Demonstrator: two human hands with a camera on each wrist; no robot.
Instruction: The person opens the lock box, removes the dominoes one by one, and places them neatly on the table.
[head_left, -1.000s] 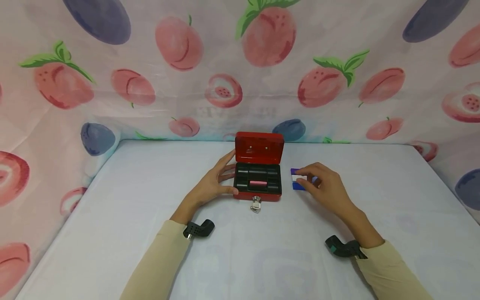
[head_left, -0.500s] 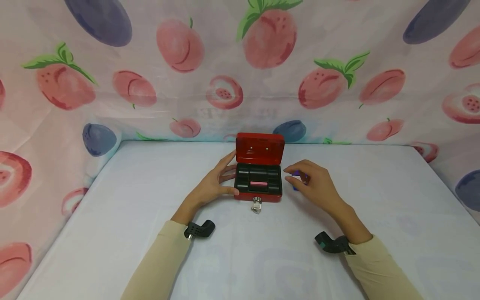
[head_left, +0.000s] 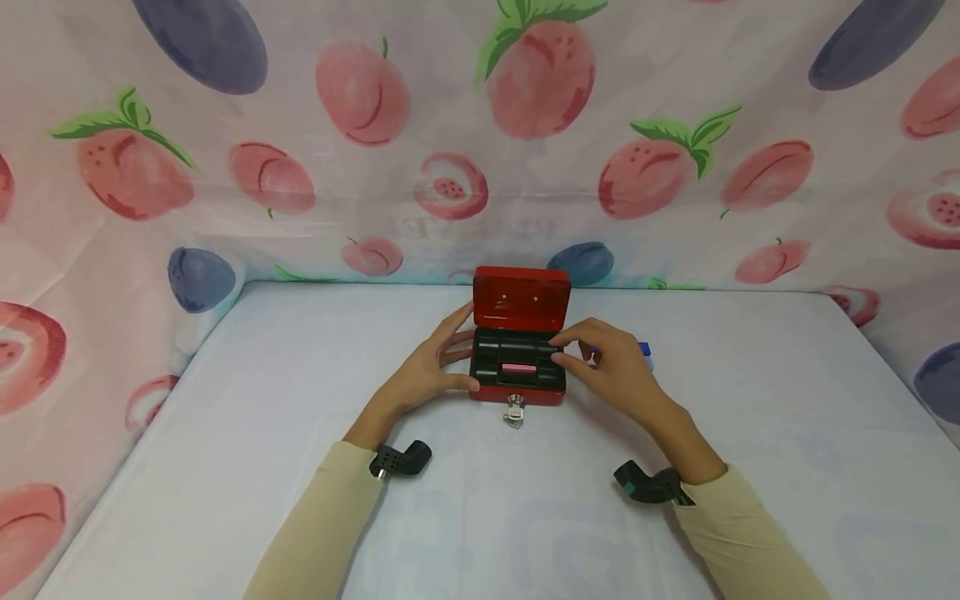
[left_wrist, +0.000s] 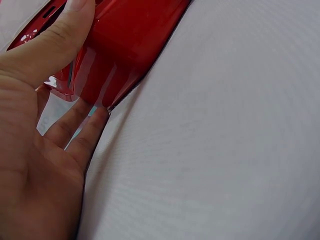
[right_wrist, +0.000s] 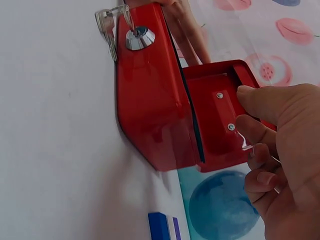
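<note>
A red cash box [head_left: 517, 393] stands on the white table with its lid [head_left: 521, 298] raised. A black tray [head_left: 487, 346] fills its inside, with a pink bar [head_left: 518, 367] near the middle. My left hand [head_left: 420, 371] rests against the box's left side, fingers spread and thumb at the front corner; the left wrist view shows the fingers touching the red wall. My right hand [head_left: 615, 367] is over the box's right edge, thumb and forefinger apart, the other fingers loosely bent. Nothing shows between them in the right wrist view.
A small block with blue, white and purple bands [right_wrist: 159, 227] lies on the table right of the box, mostly behind my right hand in the head view. Keys [head_left: 513, 414] hang from the front lock [right_wrist: 140, 38]. A fruit-patterned cloth [head_left: 300, 225] backs the table.
My right hand has moved left from the banded block to above the box's right edge. The left hand and box have kept their places.
</note>
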